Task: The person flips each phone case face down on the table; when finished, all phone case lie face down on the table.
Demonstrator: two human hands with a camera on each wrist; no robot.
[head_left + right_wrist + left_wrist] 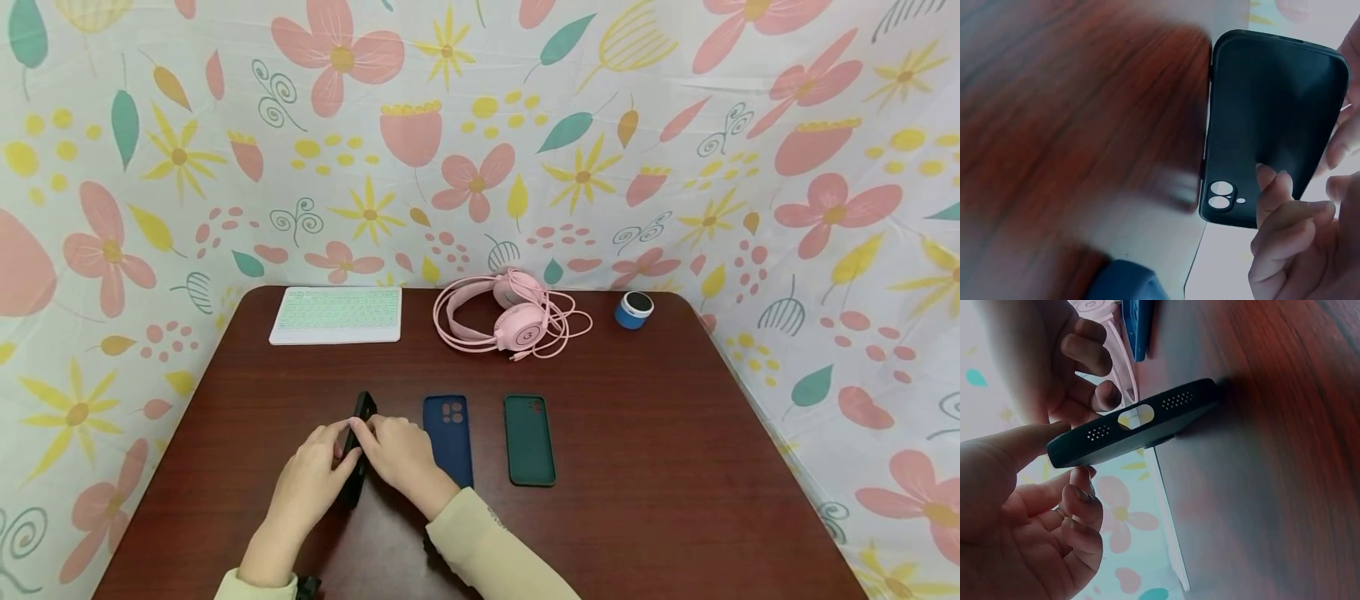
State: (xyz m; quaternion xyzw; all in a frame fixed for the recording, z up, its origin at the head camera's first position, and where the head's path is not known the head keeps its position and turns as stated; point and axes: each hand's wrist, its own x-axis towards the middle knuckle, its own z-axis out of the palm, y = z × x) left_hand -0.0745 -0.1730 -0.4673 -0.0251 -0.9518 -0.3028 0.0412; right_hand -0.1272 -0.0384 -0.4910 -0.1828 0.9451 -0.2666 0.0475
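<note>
A black phone case [365, 407] stands on its long side on the table, its hollow inner face and camera holes visible in the right wrist view. My left hand [306, 473] pinches its upper edge between thumb and fingers. The right hand [401, 451] grips the same edge near the camera end, with fingers [1275, 190] against the inside of the case. In the left wrist view, the case's end [1169, 411] shows a port opening between speaker holes. Just right of the hands lies a dark blue phone case [448, 437], partly covered by the right hand.
A dark green phone case [530, 446] lies right of the blue one. Along the back are a white keyboard [336, 316], pink headphones [519, 327] with a looped cable, and a small blue round speaker [633, 312]. Floral cloth [480, 167] hangs behind the brown table [660, 492].
</note>
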